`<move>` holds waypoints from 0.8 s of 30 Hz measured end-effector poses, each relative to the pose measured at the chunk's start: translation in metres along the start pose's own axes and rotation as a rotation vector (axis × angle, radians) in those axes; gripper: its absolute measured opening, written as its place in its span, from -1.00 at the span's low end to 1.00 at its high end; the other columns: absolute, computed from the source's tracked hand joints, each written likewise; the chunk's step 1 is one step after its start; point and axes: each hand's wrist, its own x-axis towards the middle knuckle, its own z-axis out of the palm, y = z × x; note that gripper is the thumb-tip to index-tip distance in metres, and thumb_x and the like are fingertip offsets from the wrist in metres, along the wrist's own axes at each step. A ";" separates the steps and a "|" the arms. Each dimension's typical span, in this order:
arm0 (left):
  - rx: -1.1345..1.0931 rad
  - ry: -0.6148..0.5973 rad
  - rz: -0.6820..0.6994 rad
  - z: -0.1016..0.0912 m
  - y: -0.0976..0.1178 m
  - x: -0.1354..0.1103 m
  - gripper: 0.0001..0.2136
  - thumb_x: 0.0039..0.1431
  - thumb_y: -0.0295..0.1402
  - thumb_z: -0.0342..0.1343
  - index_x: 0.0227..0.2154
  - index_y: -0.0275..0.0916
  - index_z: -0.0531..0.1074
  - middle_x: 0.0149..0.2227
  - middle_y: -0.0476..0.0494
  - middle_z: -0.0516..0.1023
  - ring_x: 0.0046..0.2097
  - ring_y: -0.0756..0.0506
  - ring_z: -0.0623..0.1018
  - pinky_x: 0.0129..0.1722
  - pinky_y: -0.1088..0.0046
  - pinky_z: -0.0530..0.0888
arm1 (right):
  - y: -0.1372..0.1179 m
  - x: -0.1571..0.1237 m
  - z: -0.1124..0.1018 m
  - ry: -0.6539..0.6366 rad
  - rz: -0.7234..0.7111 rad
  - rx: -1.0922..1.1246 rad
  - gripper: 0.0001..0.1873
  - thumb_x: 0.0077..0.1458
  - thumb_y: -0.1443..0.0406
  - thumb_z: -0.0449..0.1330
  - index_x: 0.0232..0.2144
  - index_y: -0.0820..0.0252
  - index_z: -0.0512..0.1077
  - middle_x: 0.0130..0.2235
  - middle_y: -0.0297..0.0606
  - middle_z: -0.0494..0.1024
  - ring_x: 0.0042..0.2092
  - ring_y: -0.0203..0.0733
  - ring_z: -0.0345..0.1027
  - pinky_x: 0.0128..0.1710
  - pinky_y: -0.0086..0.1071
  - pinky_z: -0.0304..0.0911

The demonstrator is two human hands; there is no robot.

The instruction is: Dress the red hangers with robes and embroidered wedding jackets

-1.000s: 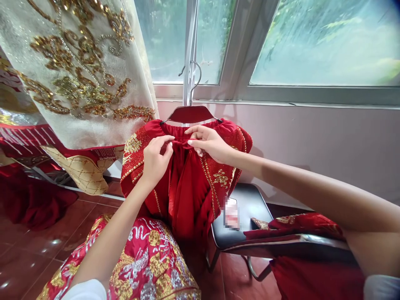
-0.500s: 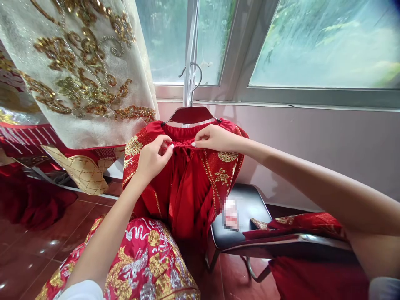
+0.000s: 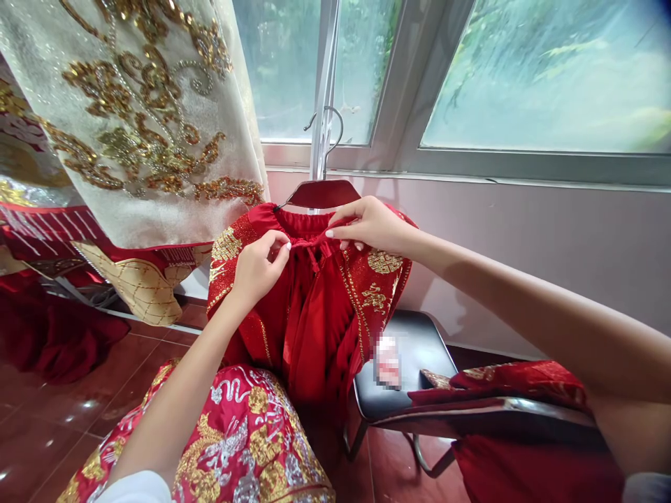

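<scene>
Red skirt with gold embroidery (image 3: pixel 319 335) hangs from a red hanger (image 3: pixel 323 194); the hanger's metal hook (image 3: pixel 331 124) sits at a vertical window bar (image 3: pixel 325 84). A red waist tie (image 3: pixel 309 244) forms a small knot at the waistband's centre, directly between both hands. Left hand (image 3: pixel 258 269): fingers curled, thumb and fingertips pinched closed on the tie, just left of the knot. Right hand (image 3: pixel 370 225): partly closed, thumb and fingers gripping the tie's strand right of the knot. Black chair seat (image 3: pixel 403 370) stands just right of the skirt, with a blurred object (image 3: pixel 388 362) on it. Red-and-gold embroidered garment (image 3: pixel 251 440) lies below the left forearm. Cream beaded garment (image 3: pixel 141 119) hangs upper left.
</scene>
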 end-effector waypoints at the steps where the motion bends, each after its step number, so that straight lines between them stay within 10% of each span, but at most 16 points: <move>1: -0.003 0.001 0.000 0.000 -0.001 0.000 -0.90 0.18 -0.34 0.01 -0.33 -0.22 0.40 -0.39 -0.01 0.55 -0.40 0.01 0.51 -0.36 0.51 0.37 | -0.001 -0.001 -0.001 -0.047 0.046 -0.001 -0.82 -0.04 0.23 0.21 -0.46 0.27 0.49 -0.54 -0.30 0.45 -0.53 -0.35 0.23 -0.49 -0.41 0.09; 7: -0.016 0.019 -0.006 -0.001 -0.002 0.000 -0.90 0.17 -0.33 0.02 -0.35 -0.23 0.40 -0.42 0.01 0.53 -0.43 0.02 0.48 -0.37 0.51 0.37 | 0.007 -0.002 -0.011 -0.225 0.066 -0.364 -0.78 -0.13 0.41 0.20 -0.72 0.23 0.31 -0.69 -0.40 0.29 -0.58 -0.37 0.17 -0.53 -0.40 0.04; 16: -0.225 0.086 -0.057 -0.004 0.003 0.004 -0.92 0.12 -0.35 0.08 -0.34 -0.23 0.40 -0.44 0.03 0.48 -0.50 0.06 0.40 -0.47 0.55 0.33 | 0.004 0.002 -0.001 -0.093 0.296 0.827 -0.82 0.05 0.24 0.24 -0.45 0.28 0.42 -0.37 -0.20 0.50 -0.42 -0.36 0.38 -0.47 -0.50 0.32; 24: -0.315 0.032 -0.112 -0.009 0.000 0.000 -0.94 0.06 -0.39 0.07 -0.38 -0.23 0.38 -0.48 0.03 0.43 -0.48 0.04 0.39 -0.47 0.52 0.31 | 0.004 0.000 0.010 -0.005 0.264 0.907 -0.70 -0.09 0.45 0.16 -0.73 0.22 0.16 -0.59 -0.27 0.38 -0.56 -0.39 0.25 -0.60 -0.52 0.17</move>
